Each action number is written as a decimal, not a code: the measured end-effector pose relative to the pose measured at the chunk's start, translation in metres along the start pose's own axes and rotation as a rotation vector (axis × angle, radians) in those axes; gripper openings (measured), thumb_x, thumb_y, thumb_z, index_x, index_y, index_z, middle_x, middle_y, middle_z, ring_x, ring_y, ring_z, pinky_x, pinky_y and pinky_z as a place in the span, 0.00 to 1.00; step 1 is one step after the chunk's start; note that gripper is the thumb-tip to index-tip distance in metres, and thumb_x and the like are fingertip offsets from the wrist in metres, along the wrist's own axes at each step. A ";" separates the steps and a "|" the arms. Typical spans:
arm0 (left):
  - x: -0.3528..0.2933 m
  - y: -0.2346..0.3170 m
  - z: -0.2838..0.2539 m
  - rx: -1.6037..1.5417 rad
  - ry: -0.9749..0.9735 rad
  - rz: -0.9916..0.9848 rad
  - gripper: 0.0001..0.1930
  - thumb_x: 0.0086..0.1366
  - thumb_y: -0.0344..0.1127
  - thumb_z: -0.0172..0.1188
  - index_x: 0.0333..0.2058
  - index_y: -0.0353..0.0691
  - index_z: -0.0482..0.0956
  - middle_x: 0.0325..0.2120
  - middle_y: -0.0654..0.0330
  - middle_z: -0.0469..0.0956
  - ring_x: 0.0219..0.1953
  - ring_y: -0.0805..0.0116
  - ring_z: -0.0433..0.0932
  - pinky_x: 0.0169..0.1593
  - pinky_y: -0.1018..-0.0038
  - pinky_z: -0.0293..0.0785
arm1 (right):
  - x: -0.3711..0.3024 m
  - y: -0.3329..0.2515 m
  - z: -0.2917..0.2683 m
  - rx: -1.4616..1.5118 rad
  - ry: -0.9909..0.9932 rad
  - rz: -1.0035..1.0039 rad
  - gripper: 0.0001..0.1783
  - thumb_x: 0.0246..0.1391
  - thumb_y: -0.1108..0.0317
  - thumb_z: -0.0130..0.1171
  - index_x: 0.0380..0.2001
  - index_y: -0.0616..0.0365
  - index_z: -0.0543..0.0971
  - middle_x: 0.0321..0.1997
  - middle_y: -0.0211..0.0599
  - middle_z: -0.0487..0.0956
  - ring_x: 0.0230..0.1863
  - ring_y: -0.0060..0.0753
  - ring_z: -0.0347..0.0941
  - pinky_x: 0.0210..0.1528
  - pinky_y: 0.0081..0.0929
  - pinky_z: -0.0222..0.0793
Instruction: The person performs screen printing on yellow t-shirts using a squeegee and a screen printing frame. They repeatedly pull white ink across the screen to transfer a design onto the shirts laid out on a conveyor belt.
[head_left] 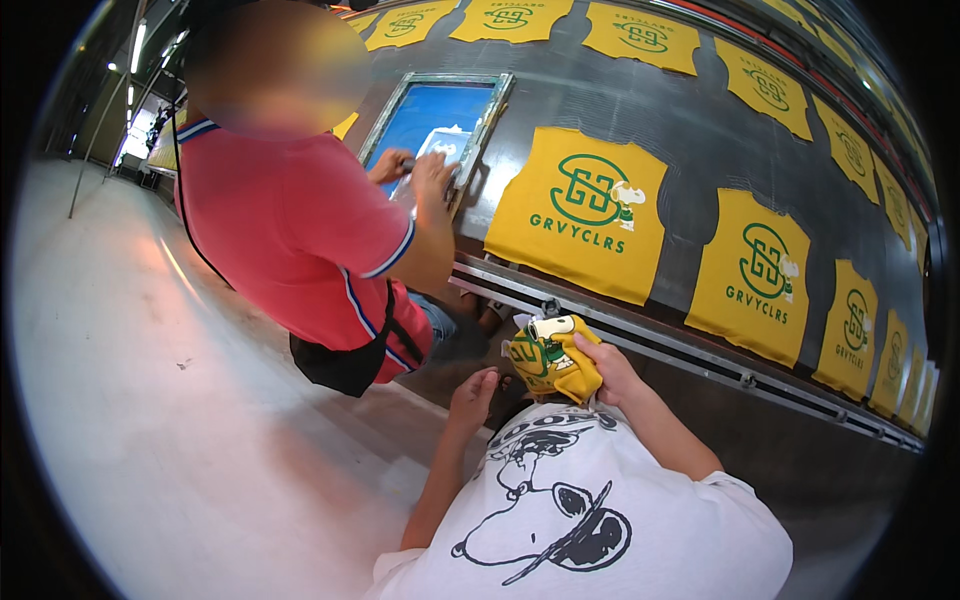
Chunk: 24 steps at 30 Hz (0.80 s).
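In right hand (pixel 612 372) — yellow cloth (pixel 566 372).

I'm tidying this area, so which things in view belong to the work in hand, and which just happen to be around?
Likely in use:
crumpled yellow printed cloth, in the right hand
blue framed screen, under the co-worker's hands
flat yellow printed pieces
dark table

Seemingly incidental:
black bag at the co-worker's hip
ceiling lights
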<state>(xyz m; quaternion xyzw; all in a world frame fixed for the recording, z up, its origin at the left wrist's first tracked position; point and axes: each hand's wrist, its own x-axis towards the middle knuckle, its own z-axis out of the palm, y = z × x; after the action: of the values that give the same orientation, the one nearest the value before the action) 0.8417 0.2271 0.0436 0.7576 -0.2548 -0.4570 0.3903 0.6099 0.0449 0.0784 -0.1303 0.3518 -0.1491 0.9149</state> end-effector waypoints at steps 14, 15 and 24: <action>0.007 0.007 0.008 0.040 -0.031 0.055 0.24 0.74 0.52 0.57 0.56 0.38 0.79 0.40 0.66 0.84 0.33 0.81 0.77 0.28 0.82 0.72 | 0.002 0.003 -0.006 0.030 0.012 0.018 0.27 0.69 0.55 0.56 0.59 0.67 0.72 0.52 0.47 0.82 0.49 0.41 0.83 0.51 0.38 0.80; 0.005 0.011 0.010 0.038 -0.025 0.064 0.24 0.74 0.52 0.57 0.57 0.38 0.79 0.41 0.65 0.84 0.37 0.80 0.79 0.30 0.81 0.74 | 0.003 0.001 -0.007 0.021 0.010 0.022 0.27 0.69 0.55 0.56 0.58 0.68 0.72 0.52 0.47 0.82 0.49 0.40 0.83 0.51 0.38 0.80; -0.008 0.025 0.022 0.019 -0.004 -0.084 0.25 0.75 0.48 0.56 0.58 0.31 0.76 0.47 0.55 0.83 0.50 0.70 0.80 0.56 0.74 0.74 | 0.011 -0.009 -0.010 0.000 -0.038 0.060 0.24 0.68 0.56 0.58 0.54 0.67 0.76 0.48 0.45 0.83 0.44 0.36 0.84 0.47 0.34 0.82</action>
<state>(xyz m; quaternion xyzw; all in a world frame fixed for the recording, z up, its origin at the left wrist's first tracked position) 0.8180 0.2115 0.0618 0.7704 -0.2279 -0.4719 0.3632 0.6096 0.0316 0.0677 -0.1223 0.3379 -0.1193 0.9255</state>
